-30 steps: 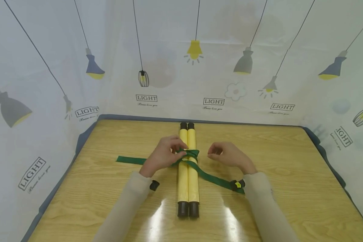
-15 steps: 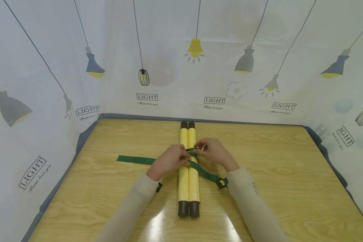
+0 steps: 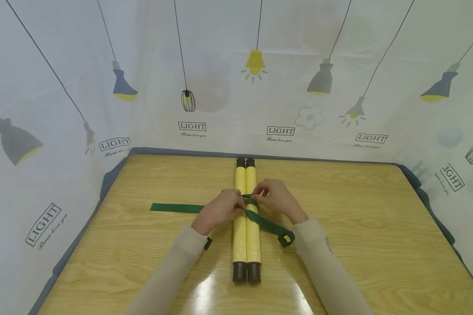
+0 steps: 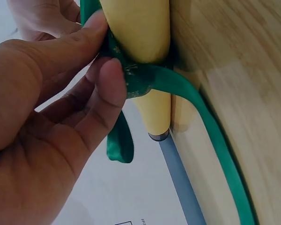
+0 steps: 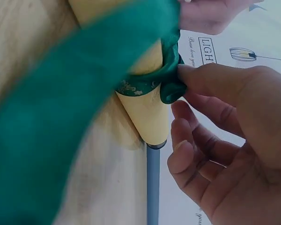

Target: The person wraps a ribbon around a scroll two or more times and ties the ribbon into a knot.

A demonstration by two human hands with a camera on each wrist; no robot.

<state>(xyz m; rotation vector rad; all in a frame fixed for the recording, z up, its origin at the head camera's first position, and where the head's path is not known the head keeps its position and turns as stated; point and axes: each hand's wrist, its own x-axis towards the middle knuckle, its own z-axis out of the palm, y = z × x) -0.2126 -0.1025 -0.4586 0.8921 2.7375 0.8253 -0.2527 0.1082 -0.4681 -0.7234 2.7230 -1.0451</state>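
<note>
Two yellow rods (image 3: 239, 240) with dark end caps lie side by side on the table, pointing away from me. A green ribbon (image 3: 176, 208) with small pale prints wraps round their middle, its tails running left and right. My left hand (image 3: 220, 209) pinches the ribbon at the wrap, as the left wrist view also shows. From the right, my right hand (image 3: 277, 199) pinches a ribbon loop (image 5: 172, 92) between thumb and fingertips, beside the rods. The knot itself is partly hidden by the fingers. A loop of ribbon (image 4: 120, 143) hangs beyond the left fingers.
The wooden table (image 3: 358, 245) has a grey-blue edge (image 3: 173, 152). A white curtain (image 3: 220, 35) printed with lamps surrounds its back and sides. Small black devices sit at both wrists, the right one (image 3: 286, 239) overlapping the right ribbon tail.
My right hand came left from beside the rods to the wrap and took hold of the ribbon there. The left hand shifted slightly right, still at the wrap. The rods stay put.
</note>
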